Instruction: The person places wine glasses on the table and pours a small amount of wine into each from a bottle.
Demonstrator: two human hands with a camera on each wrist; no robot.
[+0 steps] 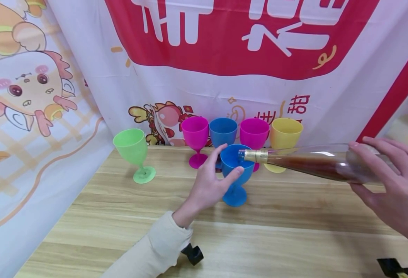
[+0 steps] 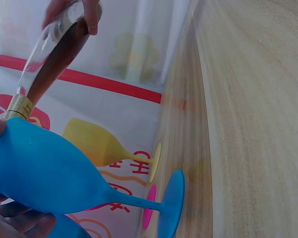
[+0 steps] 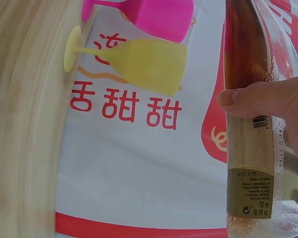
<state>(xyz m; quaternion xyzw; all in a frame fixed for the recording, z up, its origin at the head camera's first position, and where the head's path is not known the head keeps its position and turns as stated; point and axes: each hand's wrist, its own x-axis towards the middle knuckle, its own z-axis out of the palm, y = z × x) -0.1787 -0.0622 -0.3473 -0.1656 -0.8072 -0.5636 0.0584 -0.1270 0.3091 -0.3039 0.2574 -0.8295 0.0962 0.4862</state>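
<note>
A blue goblet (image 1: pixel 239 174) stands upright on the wooden table, its bowl held between the thumb and fingers of my left hand (image 1: pixel 209 182). In my right hand (image 1: pixel 396 185) is a clear glass wine bottle (image 1: pixel 305 164) with brown liquid, tipped nearly level. Its gold-banded neck reaches over the goblet's rim, and the mouth lies inside the bowl. The right wrist view shows my thumb across the bottle (image 3: pixel 251 144) and a printed gold label near its base. From the left wrist, the blue goblet's (image 2: pixel 49 168) outer side shows, while its inside is hidden.
Close behind stand a magenta goblet (image 1: pixel 194 133), another blue goblet (image 1: pixel 223 129), a second magenta goblet (image 1: pixel 254 133) and a yellow goblet (image 1: pixel 285 133). A green goblet (image 1: pixel 132 148) is off to the left. A printed cloth (image 1: pixel 190 90) hangs along the table's back edge.
</note>
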